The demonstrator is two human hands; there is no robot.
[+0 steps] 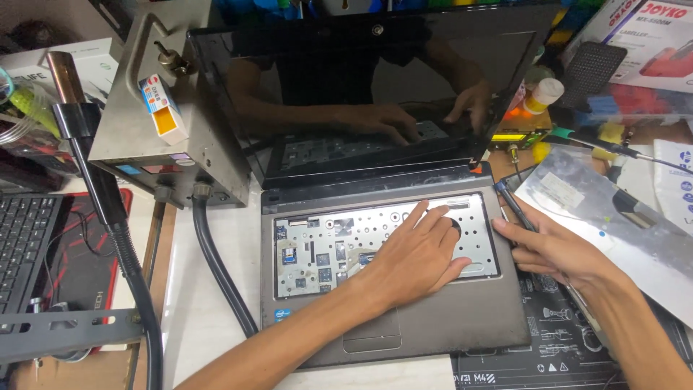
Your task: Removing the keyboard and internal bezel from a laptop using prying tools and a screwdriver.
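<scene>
left fingers (433,217): we see them spread flat, gripping nothing, tips pressed on the perforated metal tray (317,249) where the keyboard would sit.
left hand (415,256): palm down over the tray's right half, wrist crossing the palm rest from the lower left.
right fingers (516,235): loosely curled at the laptop's right edge; we can't tell whether they pinch anything.
right hand (556,249): just beside the base, on the dark work mat (548,339).
tool (509,198): thin dark shaft, tip near the hinge corner, long axis running back-left to front-right toward the right hand; touching or merely under it, we can't tell.
laptop (433,325): open on the table (202,318), long axis left-right, screen (361,79) tilted back and dark.
nearer hand: left for the tray, right for the tool.
surroundings: grey metal box (137,115) and black hose (216,267) left of the laptop.
</scene>
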